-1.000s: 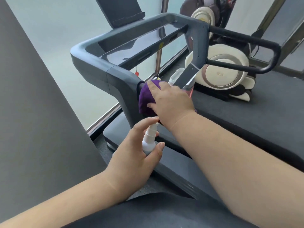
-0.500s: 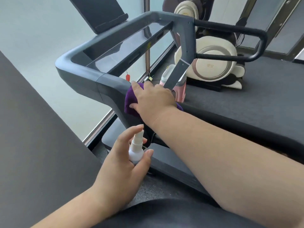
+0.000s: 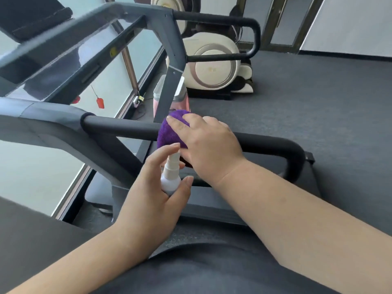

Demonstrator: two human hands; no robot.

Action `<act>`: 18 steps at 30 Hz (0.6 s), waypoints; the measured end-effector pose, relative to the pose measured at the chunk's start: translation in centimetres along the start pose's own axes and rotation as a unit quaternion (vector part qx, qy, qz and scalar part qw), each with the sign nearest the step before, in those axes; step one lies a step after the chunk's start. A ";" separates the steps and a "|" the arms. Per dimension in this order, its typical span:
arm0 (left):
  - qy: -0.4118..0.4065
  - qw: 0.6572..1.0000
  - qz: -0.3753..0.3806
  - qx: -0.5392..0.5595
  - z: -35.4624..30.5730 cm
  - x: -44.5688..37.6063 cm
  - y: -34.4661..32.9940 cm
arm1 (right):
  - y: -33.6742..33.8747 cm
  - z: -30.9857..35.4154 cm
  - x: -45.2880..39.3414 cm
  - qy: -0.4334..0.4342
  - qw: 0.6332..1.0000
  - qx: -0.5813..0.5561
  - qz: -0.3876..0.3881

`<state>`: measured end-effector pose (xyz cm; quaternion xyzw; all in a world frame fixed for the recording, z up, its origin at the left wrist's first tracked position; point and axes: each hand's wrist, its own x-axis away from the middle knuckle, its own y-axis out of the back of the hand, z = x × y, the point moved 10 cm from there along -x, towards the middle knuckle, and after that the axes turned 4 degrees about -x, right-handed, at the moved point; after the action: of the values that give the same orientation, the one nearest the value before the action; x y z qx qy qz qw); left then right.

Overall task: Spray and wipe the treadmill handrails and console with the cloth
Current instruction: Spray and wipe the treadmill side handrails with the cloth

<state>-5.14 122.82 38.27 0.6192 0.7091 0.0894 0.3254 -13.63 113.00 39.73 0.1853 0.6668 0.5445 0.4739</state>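
While the right hand [image 3: 209,145] is pressing a purple cloth [image 3: 171,130] against the near handrail [image 3: 265,143], its fingers [image 3: 180,124] are lying spread and nearly flat over the bundle, closed down on it rather than curled tight. The cloth is looking plush and fuzzy, bunched into a rounded ball that is wrapping the top and near side of the rail, roughly midway along its length. The handrail itself is a round black tube with a matte, foam-like skin, running left to right and bending down at its right end.

Just nearer, the left hand [image 3: 152,200] is gripping a small white spray bottle [image 3: 170,179]: the thumb and lower fingers are curling around its smooth round body, and the index finger is resting on top of the ribbed pump head. The nozzle is pointing toward the cloth, almost touching the right hand.

Farther off, the console [image 3: 70,60] is showing glossy, dark grey and angular, with a second looped black handrail [image 3: 233,37] on the far right side. A cream, rounded machine [image 3: 214,64] is standing on grey carpet floor [image 3: 318,98] behind.
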 end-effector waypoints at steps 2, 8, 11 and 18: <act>-0.015 1.000 0.027 0.004 -1.0 -0.5 -1.8 | 0.8 -2.6 2.0 -0.018 0.999 0.003 -0.028; -0.048 0.997 0.063 0.007 -2.9 -1.3 -4.9 | 3.8 -9.7 7.3 -0.065 0.993 0.014 -0.099; -0.053 0.995 0.077 0.020 -2.8 -1.0 -5.8 | 4.7 -12.6 9.9 -0.088 0.987 0.009 -0.136; -0.051 0.995 0.091 0.006 -1.6 -0.3 -6.5 | 4.8 -16.3 14.7 -0.144 0.961 -0.090 -0.216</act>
<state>-11.41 121.54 36.16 0.6869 0.6328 0.0825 0.3477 -35.60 116.83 37.05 0.0695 0.5637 0.4549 0.6859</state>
